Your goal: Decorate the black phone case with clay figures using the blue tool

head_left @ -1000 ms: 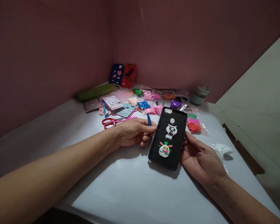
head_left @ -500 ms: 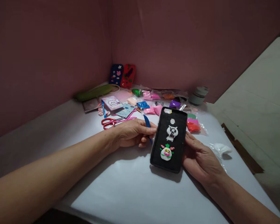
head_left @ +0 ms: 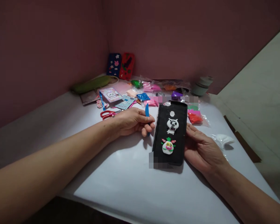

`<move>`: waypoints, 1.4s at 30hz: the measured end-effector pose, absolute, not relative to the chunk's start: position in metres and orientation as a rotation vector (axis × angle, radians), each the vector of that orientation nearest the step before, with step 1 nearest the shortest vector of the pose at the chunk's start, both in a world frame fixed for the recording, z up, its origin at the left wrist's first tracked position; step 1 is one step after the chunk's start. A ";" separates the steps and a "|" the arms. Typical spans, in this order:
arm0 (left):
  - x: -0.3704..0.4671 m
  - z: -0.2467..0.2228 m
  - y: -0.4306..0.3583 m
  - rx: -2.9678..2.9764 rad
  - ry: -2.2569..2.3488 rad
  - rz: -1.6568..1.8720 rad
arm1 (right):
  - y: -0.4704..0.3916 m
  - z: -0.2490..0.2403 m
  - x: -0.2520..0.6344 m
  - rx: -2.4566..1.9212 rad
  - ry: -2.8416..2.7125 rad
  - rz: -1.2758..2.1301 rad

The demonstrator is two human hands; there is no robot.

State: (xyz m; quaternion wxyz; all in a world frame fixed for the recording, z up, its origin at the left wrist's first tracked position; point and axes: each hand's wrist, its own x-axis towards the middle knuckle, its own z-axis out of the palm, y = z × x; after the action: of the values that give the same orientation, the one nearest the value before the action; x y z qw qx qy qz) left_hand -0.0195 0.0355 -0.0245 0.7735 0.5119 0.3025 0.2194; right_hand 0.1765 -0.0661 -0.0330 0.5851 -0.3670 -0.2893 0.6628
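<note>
Between the thumb and fingers of my left hand [head_left: 140, 123] is a blue plastic clay knife [head_left: 147, 111], its blade pointing up. My right hand [head_left: 203, 149] grips the right edge of a black phone case [head_left: 162, 133], its fingers partly hidden behind it. The case is tilted toward me over the table. On its back are a white clay cat face [head_left: 172, 124], a small white blob [head_left: 172, 114] above it, and a round white clay figure [head_left: 168, 147] with striped pink horns and a green tuft. My left fingertips are just left of the case, apart from it.
Behind my hands lie red-handled scissors [head_left: 107, 114], decorated cards [head_left: 110, 94], and several clay packets such as a blue one [head_left: 142, 96]. Blue [head_left: 114, 64] and red [head_left: 127, 66] decorated cases lean on the wall. White clay in plastic [head_left: 224, 141] lies at right, a jar [head_left: 202, 85] behind.
My left hand has drawn slightly away from the case's left edge, and the knife stands more upright. The view has tilted down a little, so everything sits higher.
</note>
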 end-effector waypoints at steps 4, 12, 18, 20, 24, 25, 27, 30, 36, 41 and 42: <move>-0.015 -0.024 0.027 1.208 0.736 0.486 | -0.066 -0.035 0.178 -0.934 -0.632 1.466; -0.018 -0.018 0.022 1.087 0.669 0.441 | -0.066 -0.035 0.180 -0.921 -0.585 1.441; -0.023 -0.021 0.027 0.899 0.525 0.396 | -0.062 -0.036 0.179 -0.918 -0.542 1.423; -0.022 -0.021 0.025 0.906 0.489 0.373 | -0.061 -0.035 0.178 -0.910 -0.539 1.432; -0.019 -0.020 0.023 0.905 0.484 0.385 | -0.062 -0.034 0.176 -0.893 -0.542 1.475; -0.019 -0.020 0.023 0.907 0.495 0.397 | -0.062 -0.034 0.177 -0.890 -0.540 1.485; -0.019 -0.021 0.024 0.919 0.509 0.410 | -0.061 -0.036 0.178 -0.877 -0.520 1.487; -0.019 -0.023 0.027 0.935 0.515 0.416 | -0.062 -0.036 0.179 -0.839 -0.485 1.496; -0.019 -0.025 0.029 0.953 0.529 0.428 | -0.070 -0.032 0.178 -0.797 -0.705 1.558; -0.020 -0.026 0.030 0.971 0.548 0.433 | -0.072 -0.034 0.177 -0.836 -0.833 1.490; -0.020 -0.026 0.031 0.973 0.549 0.434 | -0.071 -0.034 0.176 -0.838 -0.839 1.482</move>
State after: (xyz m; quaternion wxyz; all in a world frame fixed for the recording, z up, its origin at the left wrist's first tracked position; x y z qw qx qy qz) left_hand -0.0203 0.0309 -0.0265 0.8256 0.4581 0.2585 0.2043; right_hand 0.1765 -0.0714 -0.0345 0.5824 -0.3589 -0.3591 0.6348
